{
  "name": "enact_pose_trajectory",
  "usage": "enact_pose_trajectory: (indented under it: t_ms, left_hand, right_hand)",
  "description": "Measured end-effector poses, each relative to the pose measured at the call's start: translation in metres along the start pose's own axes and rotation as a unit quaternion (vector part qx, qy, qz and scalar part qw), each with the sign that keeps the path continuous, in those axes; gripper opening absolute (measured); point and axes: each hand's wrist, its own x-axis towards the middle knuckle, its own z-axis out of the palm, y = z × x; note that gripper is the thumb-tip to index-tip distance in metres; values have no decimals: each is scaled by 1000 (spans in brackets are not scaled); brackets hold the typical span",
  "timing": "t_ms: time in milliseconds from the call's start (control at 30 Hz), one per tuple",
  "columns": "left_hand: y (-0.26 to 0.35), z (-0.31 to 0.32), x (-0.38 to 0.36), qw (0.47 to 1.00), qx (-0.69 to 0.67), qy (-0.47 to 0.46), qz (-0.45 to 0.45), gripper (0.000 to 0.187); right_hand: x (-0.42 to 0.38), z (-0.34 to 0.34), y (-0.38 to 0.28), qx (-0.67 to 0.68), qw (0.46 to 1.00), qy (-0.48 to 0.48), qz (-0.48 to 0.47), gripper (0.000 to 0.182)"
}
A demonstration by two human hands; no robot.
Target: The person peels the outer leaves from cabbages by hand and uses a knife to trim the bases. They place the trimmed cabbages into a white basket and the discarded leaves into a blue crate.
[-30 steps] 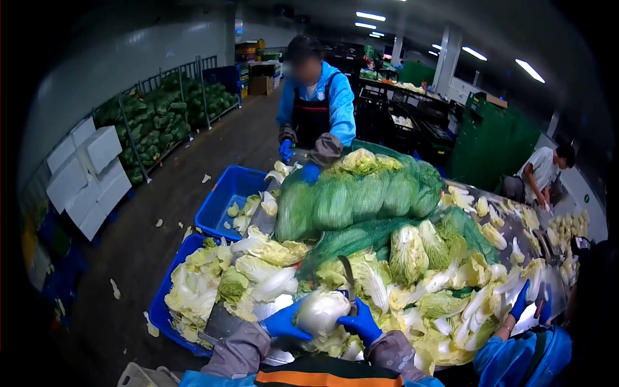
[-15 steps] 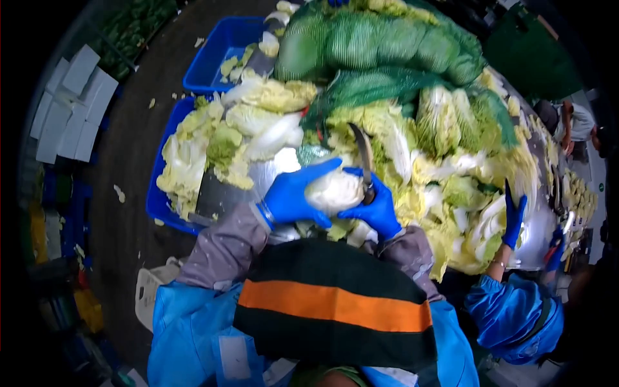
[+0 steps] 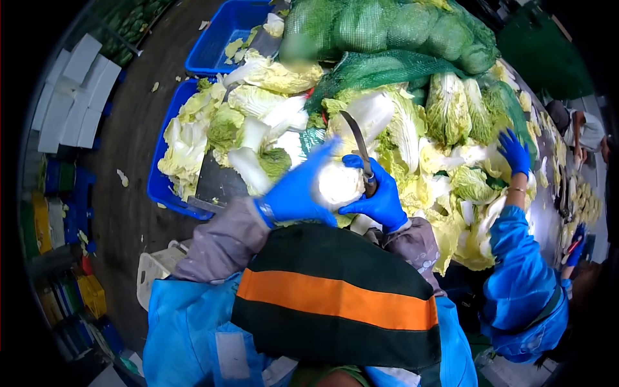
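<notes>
My left hand, in a blue glove and smeared by motion, is at the left side of a trimmed napa cabbage. Its fingers are stretched out and look loose from the head. My right hand, also gloved in blue, is closed around the handle of a knife with a dark, curved blade pointing up and away. The thumb and fingers of that hand also steady the cabbage from the right, its pale, round end facing up. Loose cabbage leaves lie just beyond my left hand.
Blue bins with leaves stand at the left table edge. Green mesh sacks of cabbages lie at the back. Trimmed leaves and cabbages cover the right side. A co-worker's gloved hand reaches in there.
My left hand has gone from cupping the cabbage to stretched fingers beside it. Leaves now lie on the metal surface beyond it. The co-worker's hand has moved farther up the pile.
</notes>
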Motion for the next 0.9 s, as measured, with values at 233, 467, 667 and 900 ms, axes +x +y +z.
enact_pose_trajectory:
  t_ms: [233, 467, 667, 900]
  left_hand:
    - [8, 22, -3, 982, 63, 151, -94, 94]
    - [6, 18, -15, 987, 76, 121, -78, 96]
    - [10, 33, -9, 993, 103, -44, 37, 94]
    - [-20, -29, 29, 947, -284, -87, -125, 41]
  right_hand:
    - [-14, 8, 1, -180, 972, 152, -8, 49]
    - [-59, -70, 40, -179, 904, 387, 36, 38]
    - [-40, -17, -27, 30, 998, 48, 33, 83]
    - [-40, 9, -11, 66, 994, 21, 83, 63]
